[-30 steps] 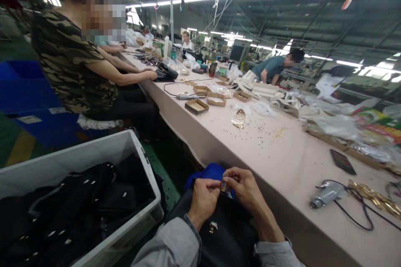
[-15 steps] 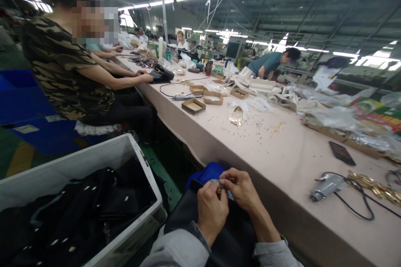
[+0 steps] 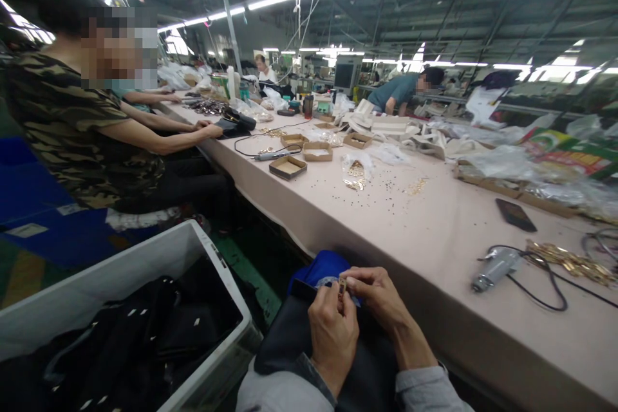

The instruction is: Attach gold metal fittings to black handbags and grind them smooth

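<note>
Where both grips meet: piece (image 3: 342, 284), above bag (image 3: 284, 335)
Left hand (image 3: 333, 328): curled nearly shut, pinching piece
Right hand (image 3: 379, 293): half-curled, thumb and finger closed on piece
Table (image 3: 434, 261): grey tool (image 3: 497, 268) near 1 phone (image 3: 516, 214)

Tiny gold metal piece (image 3: 342, 285), pinched about upright between left hand (image 3: 333, 328) and right hand (image 3: 381, 296). Partly covered up, too small to tell the full shape. Under both hands, a smooth black bag piece (image 3: 284, 338), lying on a slant beside the table (image 3: 434, 257). Dark all over, with a soft shine, and part of the middle hidden.
</note>
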Available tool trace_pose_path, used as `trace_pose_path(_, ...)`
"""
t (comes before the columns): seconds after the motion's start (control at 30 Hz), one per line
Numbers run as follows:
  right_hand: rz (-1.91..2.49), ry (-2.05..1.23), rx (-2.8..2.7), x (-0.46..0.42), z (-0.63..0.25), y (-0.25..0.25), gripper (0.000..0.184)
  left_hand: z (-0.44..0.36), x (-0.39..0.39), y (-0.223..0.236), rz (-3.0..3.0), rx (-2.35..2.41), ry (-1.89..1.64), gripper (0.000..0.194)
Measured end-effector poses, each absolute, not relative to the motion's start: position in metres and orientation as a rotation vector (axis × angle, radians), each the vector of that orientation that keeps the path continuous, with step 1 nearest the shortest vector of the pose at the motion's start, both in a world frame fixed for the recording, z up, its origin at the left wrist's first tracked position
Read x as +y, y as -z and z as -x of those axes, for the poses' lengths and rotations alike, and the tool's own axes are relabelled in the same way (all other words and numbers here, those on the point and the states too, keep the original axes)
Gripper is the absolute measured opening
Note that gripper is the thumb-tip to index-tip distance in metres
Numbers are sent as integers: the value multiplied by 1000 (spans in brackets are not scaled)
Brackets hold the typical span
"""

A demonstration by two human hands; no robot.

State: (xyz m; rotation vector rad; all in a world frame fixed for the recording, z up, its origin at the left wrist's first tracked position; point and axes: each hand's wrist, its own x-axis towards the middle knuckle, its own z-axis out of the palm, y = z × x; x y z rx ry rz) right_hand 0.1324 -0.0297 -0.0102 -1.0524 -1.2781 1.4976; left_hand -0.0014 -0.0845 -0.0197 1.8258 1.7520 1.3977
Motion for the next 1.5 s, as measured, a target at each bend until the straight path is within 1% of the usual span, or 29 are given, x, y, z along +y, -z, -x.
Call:
trace_pose_path(0.17, 958, -1682, -1148, -26, -135, 17, 37, -3, -87, 18, -1816, 1776, -1374, 21)
trace_pose_path(0.33, 836, -1763, -1166, -25, -135, 15, 30, -8, -87, 17, -1803, 1766, -1365, 24)
trace_pose_path(0.57, 832, -1809, -1105, -26, -134, 16, 31, -11, -87, 23, -1809, 1801, -1374, 26)
trace_pose_path(0.67, 912, -1698, -1126, -27, -133, 19, 30, -10, -85, 23, -1801, 1831, -1360, 24)
trace_pose_path(0.83, 1065, -1293, -1357, -36, -129, 22, 22, -6, -81, 23, -1754, 1853, -1318, 24)
trace_pose_path(0.93, 1070, -1163, -1433, -40, -126, 22, 17, -6, -81, 26, -1735, 1850, -1339, 25)
trace_pose_path(1.07, 1028, -1062, -1536, -41, -124, 23, 11, -6, -82, 29, -1705, 1855, -1369, 26)
trace_pose_path(1.2, 1009, -999, -1600, -38, -125, 28, 10, -4, -82, 29, -1701, 1855, -1337, 26)
trace_pose_path(1.5, 980, -1008, -1620, -37, -122, 26, 8, -4, -83, 29, -1690, 1841, -1324, 28)
